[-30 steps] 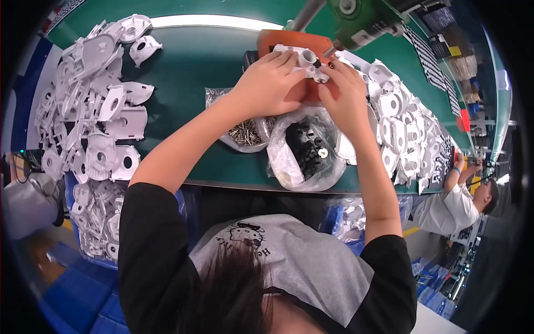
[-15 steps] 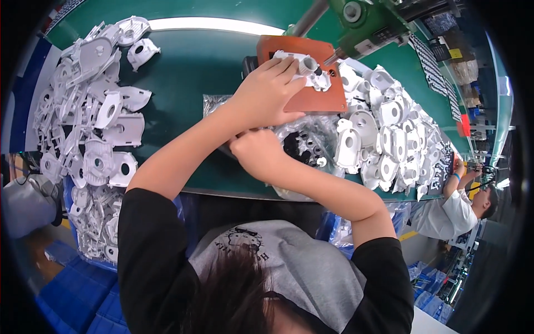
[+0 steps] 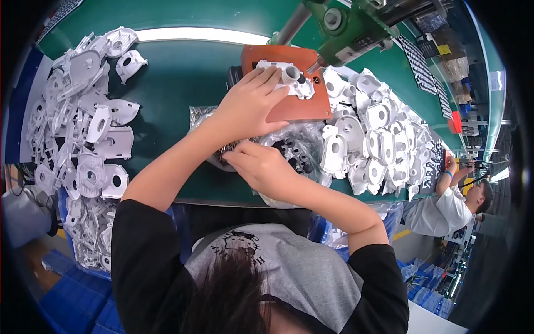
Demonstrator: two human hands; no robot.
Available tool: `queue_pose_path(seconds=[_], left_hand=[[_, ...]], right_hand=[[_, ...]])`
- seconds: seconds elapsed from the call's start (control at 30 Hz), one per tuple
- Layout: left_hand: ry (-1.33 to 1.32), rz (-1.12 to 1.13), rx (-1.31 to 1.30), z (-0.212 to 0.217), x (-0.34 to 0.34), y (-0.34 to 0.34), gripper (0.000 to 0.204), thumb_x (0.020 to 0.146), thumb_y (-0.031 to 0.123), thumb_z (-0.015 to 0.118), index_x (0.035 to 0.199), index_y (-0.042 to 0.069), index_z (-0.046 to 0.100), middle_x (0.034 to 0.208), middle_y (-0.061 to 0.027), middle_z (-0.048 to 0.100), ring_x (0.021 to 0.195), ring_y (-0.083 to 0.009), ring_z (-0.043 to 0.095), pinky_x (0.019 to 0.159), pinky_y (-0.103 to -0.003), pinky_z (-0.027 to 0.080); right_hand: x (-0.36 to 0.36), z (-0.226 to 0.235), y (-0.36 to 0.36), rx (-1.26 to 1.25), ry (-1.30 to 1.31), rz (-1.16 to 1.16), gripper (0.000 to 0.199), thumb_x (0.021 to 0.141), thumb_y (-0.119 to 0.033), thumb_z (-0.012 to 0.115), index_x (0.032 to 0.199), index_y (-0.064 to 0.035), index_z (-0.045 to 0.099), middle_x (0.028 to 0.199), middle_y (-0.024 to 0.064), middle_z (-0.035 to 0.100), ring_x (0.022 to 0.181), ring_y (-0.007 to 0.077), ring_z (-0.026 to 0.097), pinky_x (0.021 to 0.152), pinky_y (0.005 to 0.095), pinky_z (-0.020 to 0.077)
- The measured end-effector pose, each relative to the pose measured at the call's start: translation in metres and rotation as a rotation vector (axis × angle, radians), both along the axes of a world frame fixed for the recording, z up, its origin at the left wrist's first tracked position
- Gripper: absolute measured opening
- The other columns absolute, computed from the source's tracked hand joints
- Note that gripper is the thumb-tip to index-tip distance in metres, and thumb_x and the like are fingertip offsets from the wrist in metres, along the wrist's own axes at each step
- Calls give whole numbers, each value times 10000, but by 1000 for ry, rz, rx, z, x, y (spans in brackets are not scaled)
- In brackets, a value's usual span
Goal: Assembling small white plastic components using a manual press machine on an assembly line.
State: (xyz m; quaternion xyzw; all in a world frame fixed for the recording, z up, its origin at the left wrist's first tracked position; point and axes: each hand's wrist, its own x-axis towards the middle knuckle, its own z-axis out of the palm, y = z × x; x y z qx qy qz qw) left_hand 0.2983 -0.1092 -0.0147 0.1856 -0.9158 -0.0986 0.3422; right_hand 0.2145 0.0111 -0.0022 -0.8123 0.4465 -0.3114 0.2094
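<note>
My left hand [image 3: 251, 104] lies over a white plastic housing [image 3: 270, 71] with a short round tube, its fingers stretched across the part's left side and the thumb apart. The housing sits on an orange plate [image 3: 303, 108] below the tip of a green machine [image 3: 347, 42]. Below that wrist, my right hand [image 3: 266, 167] has its fingertips together at a bag of small dark metal pieces [image 3: 221, 150]. What those fingertips pinch, if anything, is too small to make out. Close by, a clear plastic bag [image 3: 314, 146] contains small black parts [image 3: 295, 156].
White plastic parts are heaped on the green table at left [image 3: 92, 119] and right [image 3: 384, 133]. More fill a blue-lined container [image 3: 86, 231] below the left edge. A co-worker [image 3: 445, 209] in a white shirt works at the far right.
The view has shifted, moving the scene slightly left and down. My right hand has uncurled from a closed shape, its fingertips now at the small metal pieces. My left hand stays on the housing.
</note>
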Motion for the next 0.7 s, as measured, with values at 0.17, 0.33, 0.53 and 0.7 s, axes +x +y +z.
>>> queue_pose_path(seconds=[0.17,0.33,0.53,0.7], left_hand=[[-11,-13,6,1,0,0,623,639,352,743,1144,42,552,1254,-227,485,1191,-359,445,1026,-448,339],[-10,-10,26,5,2,1,600,639,350,739,1119,40,556,1257,-240,477,1186,-366,446,1027,-451,331],[-18,-20,-1,9,-5,2,593,640,341,744,1116,38,562,1251,-235,486,1199,-370,441,1022,-462,332],[-25,-9,28,8,-5,2,595,634,329,760,1112,25,578,1264,-228,486,1199,-376,446,1007,-483,343]], right_hand=[[-30,27,-4,16,-41,-92,200,761,-14,642,960,-4,637,846,125,642,746,273,633,652,352,513],[-11,8,3,-24,79,47,175,776,-48,611,942,9,610,798,127,630,710,269,632,597,347,518],[7,-22,-5,-124,219,-53,142,711,-52,571,842,1,564,774,126,571,646,262,616,555,370,509],[9,-20,-5,-45,153,-110,97,709,-87,583,786,-30,599,777,139,570,708,285,619,595,383,515]])
